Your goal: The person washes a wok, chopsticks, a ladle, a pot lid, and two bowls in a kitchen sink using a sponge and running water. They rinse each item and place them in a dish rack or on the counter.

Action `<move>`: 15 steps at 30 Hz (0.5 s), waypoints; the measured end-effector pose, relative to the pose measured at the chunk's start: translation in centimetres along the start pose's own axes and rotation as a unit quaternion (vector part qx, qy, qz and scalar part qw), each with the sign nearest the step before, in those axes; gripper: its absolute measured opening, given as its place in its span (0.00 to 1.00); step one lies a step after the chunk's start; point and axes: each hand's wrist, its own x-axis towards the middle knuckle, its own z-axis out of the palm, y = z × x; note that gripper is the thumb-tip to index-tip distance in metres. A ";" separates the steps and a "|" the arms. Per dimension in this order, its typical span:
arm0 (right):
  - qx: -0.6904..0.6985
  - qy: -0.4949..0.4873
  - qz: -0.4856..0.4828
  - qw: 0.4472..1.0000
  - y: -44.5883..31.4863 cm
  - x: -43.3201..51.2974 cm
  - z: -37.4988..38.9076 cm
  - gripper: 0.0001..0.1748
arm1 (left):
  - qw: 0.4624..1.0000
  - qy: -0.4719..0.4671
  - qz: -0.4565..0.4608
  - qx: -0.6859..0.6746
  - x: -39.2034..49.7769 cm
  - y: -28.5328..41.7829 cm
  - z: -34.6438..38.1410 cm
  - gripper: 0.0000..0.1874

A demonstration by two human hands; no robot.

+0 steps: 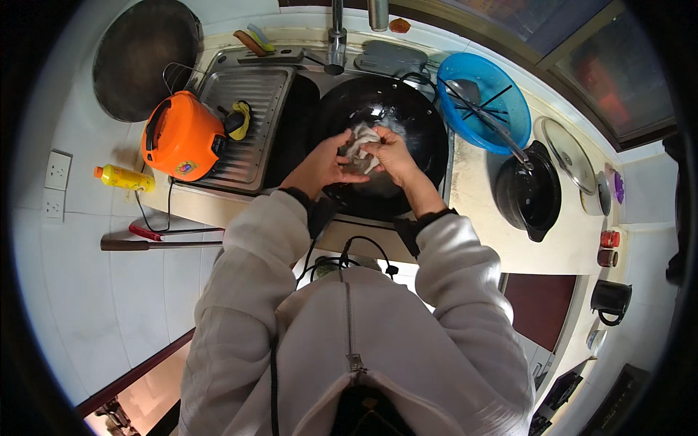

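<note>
A large black wok (420, 136) lies over the sink below the faucet (336, 52). Above its inside, both of my hands are at a crumpled whitish cloth (364, 143). My right hand (393, 155) pinches the cloth between thumb and fingers. My left hand (325, 165) is at the cloth's left side with its lower fingers spread; whether its thumb and index finger grip the cloth cannot be told. The wok's inner surface looks wet and shiny, with a cloudy patch near the hands.
Left of the wok are a ribbed steel drainboard (248, 158), an orange rice cooker (184, 136) and a yellow bottle (126, 178). To the right stand a blue basin (484, 139) holding utensils, a black pot (528, 191) and a glass lid (568, 155). A power cord (376, 240) hangs at the counter's front.
</note>
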 end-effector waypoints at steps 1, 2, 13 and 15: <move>0.041 -0.021 -0.030 0.998 -1.8 -1.4 1.1 0.08 | 0.998 -0.048 0.000 -0.035 1.0 0.0 0.1 0.22; 0.029 -0.001 0.001 1.000 -3.5 -2.7 1.7 0.08 | 0.997 -0.052 0.054 -0.002 2.2 -0.1 0.2 0.22; -0.422 0.260 -0.162 0.854 0.7 -3.7 5.5 0.27 | 0.449 -0.021 0.468 0.761 8.4 -2.8 -1.6 0.14; -0.436 0.297 -0.165 0.834 1.2 -3.3 5.2 0.29 | 0.383 -0.032 0.441 0.811 7.6 -2.8 -1.1 0.12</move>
